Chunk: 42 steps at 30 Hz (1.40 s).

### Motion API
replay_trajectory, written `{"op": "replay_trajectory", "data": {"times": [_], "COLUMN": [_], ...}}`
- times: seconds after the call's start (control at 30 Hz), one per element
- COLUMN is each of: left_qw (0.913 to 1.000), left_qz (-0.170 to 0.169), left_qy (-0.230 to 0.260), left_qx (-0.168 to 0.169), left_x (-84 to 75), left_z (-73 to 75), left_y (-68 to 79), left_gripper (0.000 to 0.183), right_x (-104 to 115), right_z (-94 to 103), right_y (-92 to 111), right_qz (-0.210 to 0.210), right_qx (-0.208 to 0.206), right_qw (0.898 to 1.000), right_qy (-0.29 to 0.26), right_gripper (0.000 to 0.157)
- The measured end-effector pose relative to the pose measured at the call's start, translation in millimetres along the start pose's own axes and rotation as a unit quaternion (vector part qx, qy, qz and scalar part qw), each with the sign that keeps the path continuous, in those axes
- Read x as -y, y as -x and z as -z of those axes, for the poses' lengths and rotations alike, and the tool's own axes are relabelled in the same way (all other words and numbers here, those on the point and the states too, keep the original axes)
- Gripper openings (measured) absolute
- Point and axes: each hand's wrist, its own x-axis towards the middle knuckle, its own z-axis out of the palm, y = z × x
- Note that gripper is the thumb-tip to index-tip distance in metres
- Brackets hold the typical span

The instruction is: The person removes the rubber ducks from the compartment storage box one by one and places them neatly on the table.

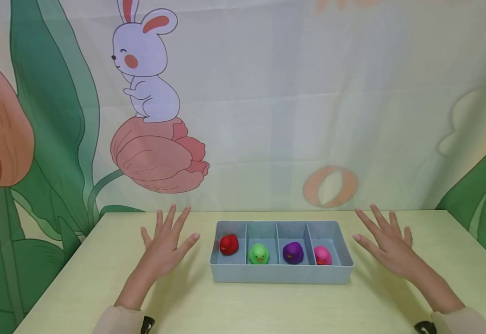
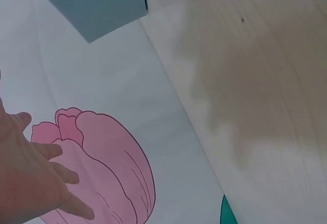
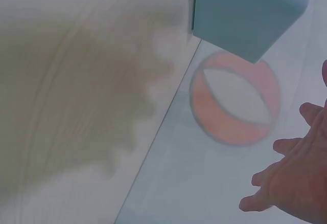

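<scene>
A grey-blue tray (image 1: pixel 282 273) with a row of several compartments stands on the table between my hands. From left to right its compartments hold a red rubber duck (image 1: pixel 229 244), a green rubber duck (image 1: pixel 259 254), a purple rubber duck (image 1: pixel 293 253) and a pink rubber duck (image 1: pixel 322 255). My left hand (image 1: pixel 165 248) hovers left of the tray, fingers spread and holding nothing. On the other side my right hand (image 1: pixel 389 246) is held the same way, apart from the tray. Each wrist view catches one end of the tray (image 2: pixel 99 9) and part of the spread hand.
A pale wooden table (image 1: pixel 268 308) carries the tray. Behind its far edge hangs a curtain (image 1: pixel 247 116) printed with a rabbit, tulips and leaves. Both hands cast shadows on the tabletop.
</scene>
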Motion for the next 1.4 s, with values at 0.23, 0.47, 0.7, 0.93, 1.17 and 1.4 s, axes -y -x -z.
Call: {"op": "replay_trajectory", "data": {"times": [0.23, 0.47, 0.7, 0.93, 1.17, 1.4], "left_qw": [0.9966, 0.9859, 0.9697, 0.9499, 0.9396, 0.9334], "left_qz": [-0.020, -0.041, -0.061, -0.036, 0.003, 0.036], "left_qy": [0.079, 0.161, 0.234, 0.310, 0.342, 0.355], "left_qx": [-0.014, -0.020, -0.032, -0.014, 0.004, 0.033], "left_x": [-3.3, -7.8, -14.3, -19.6, -21.4, -20.8], "left_z": [-0.3, -4.2, -7.5, -10.6, -13.8, -20.5], "left_y": [-0.7, -3.8, -7.5, -10.1, -13.2, -19.4], "left_gripper": [0.068, 0.067, 0.065, 0.060, 0.058, 0.055], "right_x": [6.2, 7.3, 2.4, 1.5, 1.9, -3.9], "right_z": [-3.0, -8.9, -17.8, -19.9, -22.1, -26.8], "right_y": [-1.9, -5.8, -9.6, -11.2, -13.0, -16.0], "right_qz": [0.014, 0.027, 0.036, 0.032, 0.027, 0.000], "right_qx": [-0.005, 0.002, 0.021, 0.039, 0.066, 0.086], "right_qw": [0.997, 0.992, 0.978, 0.968, 0.956, 0.947], "right_qy": [-0.069, -0.127, -0.203, -0.245, -0.284, -0.308], "right_gripper": [0.061, 0.060, 0.060, 0.060, 0.056, 0.055]}}
